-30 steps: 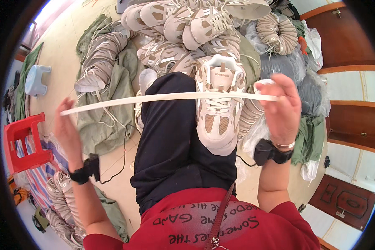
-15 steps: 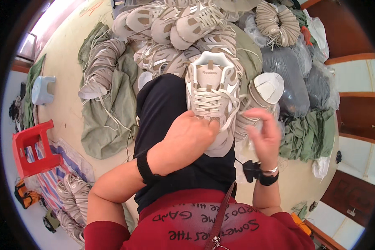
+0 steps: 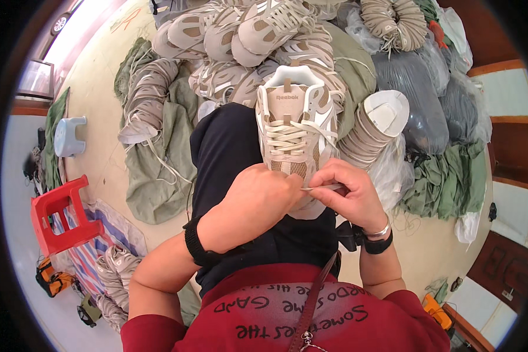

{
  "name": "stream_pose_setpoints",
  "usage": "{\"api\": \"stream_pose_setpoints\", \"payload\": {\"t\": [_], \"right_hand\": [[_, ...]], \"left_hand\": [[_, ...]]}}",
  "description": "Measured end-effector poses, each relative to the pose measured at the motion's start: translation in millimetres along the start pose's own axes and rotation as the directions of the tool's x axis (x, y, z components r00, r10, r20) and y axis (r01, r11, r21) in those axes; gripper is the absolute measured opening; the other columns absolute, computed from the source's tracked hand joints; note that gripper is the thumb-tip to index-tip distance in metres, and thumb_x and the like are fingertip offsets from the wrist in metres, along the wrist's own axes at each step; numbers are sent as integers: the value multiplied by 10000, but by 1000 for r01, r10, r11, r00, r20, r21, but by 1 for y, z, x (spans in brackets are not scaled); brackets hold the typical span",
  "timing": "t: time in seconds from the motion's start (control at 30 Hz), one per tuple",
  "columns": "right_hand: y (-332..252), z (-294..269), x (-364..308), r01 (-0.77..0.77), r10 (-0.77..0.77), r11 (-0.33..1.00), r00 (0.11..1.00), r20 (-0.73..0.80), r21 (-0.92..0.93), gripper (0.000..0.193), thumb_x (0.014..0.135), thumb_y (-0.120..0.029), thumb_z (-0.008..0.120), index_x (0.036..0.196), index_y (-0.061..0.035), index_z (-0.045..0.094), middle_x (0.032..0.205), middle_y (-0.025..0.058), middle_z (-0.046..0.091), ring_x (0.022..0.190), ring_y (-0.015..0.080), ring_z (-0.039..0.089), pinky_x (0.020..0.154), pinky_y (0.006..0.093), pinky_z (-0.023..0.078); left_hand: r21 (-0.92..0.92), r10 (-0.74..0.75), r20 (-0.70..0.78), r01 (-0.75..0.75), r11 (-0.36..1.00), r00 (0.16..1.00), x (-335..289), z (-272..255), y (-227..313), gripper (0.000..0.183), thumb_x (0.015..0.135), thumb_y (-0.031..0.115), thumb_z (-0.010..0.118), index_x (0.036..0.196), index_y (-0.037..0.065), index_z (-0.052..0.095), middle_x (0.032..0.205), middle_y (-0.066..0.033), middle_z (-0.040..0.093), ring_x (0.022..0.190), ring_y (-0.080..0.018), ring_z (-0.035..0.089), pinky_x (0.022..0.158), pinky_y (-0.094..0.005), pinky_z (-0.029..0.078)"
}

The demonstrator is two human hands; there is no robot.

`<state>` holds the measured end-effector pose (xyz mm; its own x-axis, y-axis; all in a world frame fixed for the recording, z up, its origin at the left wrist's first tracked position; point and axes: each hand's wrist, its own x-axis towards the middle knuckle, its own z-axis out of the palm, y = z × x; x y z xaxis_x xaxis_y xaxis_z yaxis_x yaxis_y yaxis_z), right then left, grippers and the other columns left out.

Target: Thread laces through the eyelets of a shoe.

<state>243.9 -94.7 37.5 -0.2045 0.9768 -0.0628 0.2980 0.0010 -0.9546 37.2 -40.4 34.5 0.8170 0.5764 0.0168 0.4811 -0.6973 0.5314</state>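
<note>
Pale floor [image 3: 108, 117], one shoe [image 3: 287, 105] on a lap

Just below centre, the right hand [image 3: 349, 190] pinches a pale lace [image 3: 333, 186]; the left hand [image 3: 267, 190] is curled beside it, its grip hidden. The shoe lies mid-frame over dark trousers [image 3: 226, 158]. Beyond, a red stool [image 3: 43, 226] stands at left; heaped shoes [image 3: 264, 35] fill the upper centre.

A low-cut sneaker [image 3: 286, 105] in beige, tan and white sits sole-down on the person's lap [image 3: 318, 233], toe pointing toward the body, tongue upright in the open padded collar. Its cream shoelace [image 3: 286, 139] criss-crosses the eyelets, one loose length trailing to the right. Above the partly hidden toe, a thin strand of lace [image 3: 331, 186] is pinched in the right hand [image 3: 352, 193].
</note>
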Motion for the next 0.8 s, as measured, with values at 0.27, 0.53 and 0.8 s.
{"api": "stream_pose_setpoints", "payload": {"t": [0.27, 0.53, 0.8], "right_hand": [[-1, 11, 7, -63, 66, 996, 997, -50, 56, 80, 833, -76, 714, 891, -31, 684, 745, 17, 640, 621, 69, 541, 568, 223, 425], [0, 6, 64, 104, -180, 965, 931, -317, -242, 71, 843, -88, 691, 884, -33, 670, 756, 31, 620, 619, 105, 549, 539, 231, 427], [13, 6, 83, 29, -146, 912, 955, -259, -408, 56, 826, -115, 642, 850, -64, 638, 793, 92, 598, 705, 287, 602, 634, 369, 465]], "left_hand": [[-28, -27, -41, 26, 999, 999, -1, -5, -6, 106, 840, 172, 656, 818, 72, 632, 672, -115, 620, 638, -303, 625, 610, -393, 486], [-286, -281, -379, 177, 942, 882, 18, -10, -53, 156, 830, 57, 645, 984, 32, 640, 842, -109, 596, 670, -243, 591, 625, -339, 477], [-315, -204, -367, 85, 945, 908, 24, -3, -82, 85, 841, 36, 633, 902, 20, 576, 832, -117, 579, 739, -255, 590, 659, -340, 467]]}}
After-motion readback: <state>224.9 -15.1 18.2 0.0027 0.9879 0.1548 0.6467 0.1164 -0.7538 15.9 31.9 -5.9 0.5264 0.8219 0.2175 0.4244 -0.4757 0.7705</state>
